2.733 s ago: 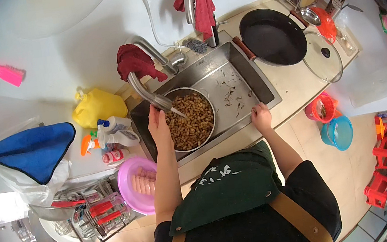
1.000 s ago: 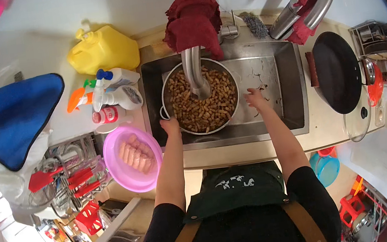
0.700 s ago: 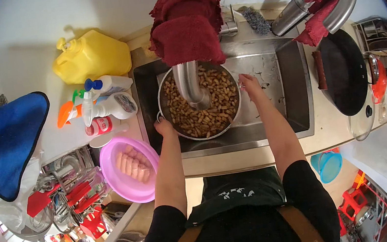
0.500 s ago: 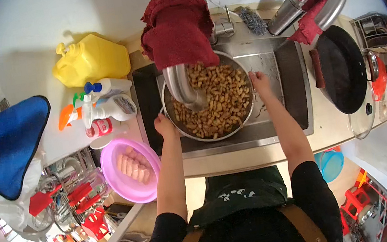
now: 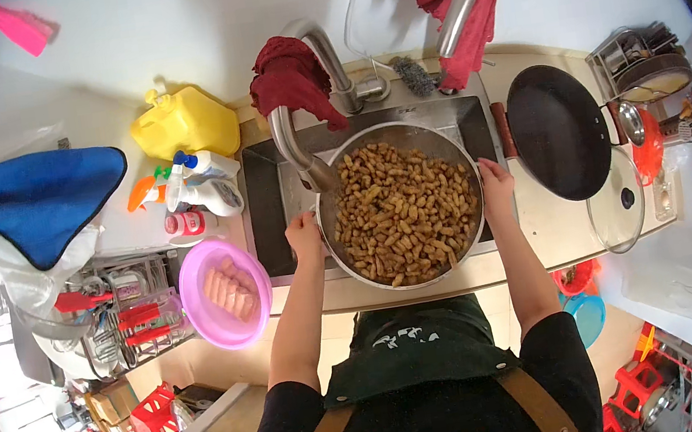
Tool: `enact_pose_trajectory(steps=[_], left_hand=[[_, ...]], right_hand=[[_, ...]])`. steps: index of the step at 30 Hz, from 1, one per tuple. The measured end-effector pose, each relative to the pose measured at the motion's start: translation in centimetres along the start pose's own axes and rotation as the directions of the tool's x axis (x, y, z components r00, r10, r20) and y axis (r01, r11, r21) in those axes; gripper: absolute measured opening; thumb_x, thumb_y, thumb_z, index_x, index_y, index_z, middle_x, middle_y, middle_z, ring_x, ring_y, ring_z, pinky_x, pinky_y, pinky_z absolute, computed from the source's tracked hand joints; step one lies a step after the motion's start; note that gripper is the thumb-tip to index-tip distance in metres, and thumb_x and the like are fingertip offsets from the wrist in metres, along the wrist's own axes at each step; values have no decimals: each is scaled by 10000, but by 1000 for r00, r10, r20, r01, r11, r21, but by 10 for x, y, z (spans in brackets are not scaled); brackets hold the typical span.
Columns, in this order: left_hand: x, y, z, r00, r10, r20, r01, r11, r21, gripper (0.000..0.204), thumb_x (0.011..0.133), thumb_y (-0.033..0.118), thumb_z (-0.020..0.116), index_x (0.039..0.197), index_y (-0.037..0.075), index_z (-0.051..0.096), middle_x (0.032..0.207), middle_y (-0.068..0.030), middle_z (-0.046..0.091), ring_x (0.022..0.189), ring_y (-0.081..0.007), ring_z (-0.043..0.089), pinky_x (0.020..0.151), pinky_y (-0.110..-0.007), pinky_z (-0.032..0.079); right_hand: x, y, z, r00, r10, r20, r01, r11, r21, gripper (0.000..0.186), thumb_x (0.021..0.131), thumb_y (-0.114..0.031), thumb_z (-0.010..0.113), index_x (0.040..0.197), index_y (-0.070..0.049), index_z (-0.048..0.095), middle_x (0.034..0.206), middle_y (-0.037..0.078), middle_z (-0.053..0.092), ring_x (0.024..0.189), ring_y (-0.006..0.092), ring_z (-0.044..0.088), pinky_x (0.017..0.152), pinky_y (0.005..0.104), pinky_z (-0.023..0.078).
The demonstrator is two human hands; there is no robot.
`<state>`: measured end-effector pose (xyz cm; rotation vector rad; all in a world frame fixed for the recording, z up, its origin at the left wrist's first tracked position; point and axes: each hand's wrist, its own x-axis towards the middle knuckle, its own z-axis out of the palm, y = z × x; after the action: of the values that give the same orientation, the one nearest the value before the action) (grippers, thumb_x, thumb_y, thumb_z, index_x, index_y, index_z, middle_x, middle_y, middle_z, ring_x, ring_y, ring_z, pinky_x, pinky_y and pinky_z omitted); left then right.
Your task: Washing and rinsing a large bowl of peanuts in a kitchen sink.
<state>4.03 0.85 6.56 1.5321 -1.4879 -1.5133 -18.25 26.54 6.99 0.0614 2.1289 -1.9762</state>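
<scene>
A wide round metal pot (image 5: 446, 147) full of unshelled peanuts (image 5: 403, 212) is held over the front part of the sink (image 5: 266, 205). My left hand (image 5: 305, 239) is closed on the pot's left side handle, which the fingers mostly hide. On the opposite side, my right hand (image 5: 497, 187) grips the other handle. The end of the steel faucet (image 5: 292, 144) reaches the pot's upper left rim, and a dark red cloth (image 5: 289, 81) is draped over its bend.
Left of the sink stand a yellow jug (image 5: 187, 125), spray bottles (image 5: 174, 183) and a pink basin (image 5: 198, 325) holding pale pink pieces. To the right lie a black frying pan (image 5: 558, 133) and a glass lid (image 5: 615, 218). Another red cloth (image 5: 474, 26) hangs on a second curved steel pipe.
Both hands have brought the pot of peanuts nearer to me and a little right, out from beneath the faucet. The whole view has shifted as well.
</scene>
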Motion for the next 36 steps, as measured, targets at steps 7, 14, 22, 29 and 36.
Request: enact_pose_trajectory(steps=[7,14,22,29,36], left_hand=[[-8,-22,3,998,15,61,-19,997,71,193,774,122,509,778,-53,590,537,-45,505,425,-104,424,389,-259,319],[-29,4,-12,983,166,80,-169,985,32,177,727,89,515,740,-65,601,541,-67,526,464,-107,442,441,-274,358],[-29,-11,-7,996,51,79,-51,999,0,198,754,111,518,757,-73,591,585,-53,535,538,-86,454,489,-237,365],[-30,-12,-2,985,116,125,-109,992,-61,211,791,120,495,821,-74,573,573,-32,498,504,-84,423,450,-239,327],[-46,9,-7,990,57,125,-43,992,-116,200,788,132,504,795,-51,582,560,-3,475,497,-57,380,445,-215,290]], right_hand=[[-15,-3,-30,958,281,53,-282,898,339,202,786,-31,439,937,58,539,860,101,566,739,148,537,652,237,427],[-30,-11,-41,979,193,61,-203,927,315,198,786,-61,471,923,65,538,838,94,557,760,142,525,671,226,409],[-33,-16,-41,965,258,41,-260,928,268,186,783,-62,486,906,64,543,814,87,564,737,128,520,656,229,415],[-31,-6,-50,975,220,6,-212,929,305,220,774,-59,486,943,72,537,816,88,569,702,118,526,630,220,415],[-40,-14,-51,982,180,52,-185,890,416,215,793,-63,479,957,70,521,808,79,564,702,115,523,648,203,414]])
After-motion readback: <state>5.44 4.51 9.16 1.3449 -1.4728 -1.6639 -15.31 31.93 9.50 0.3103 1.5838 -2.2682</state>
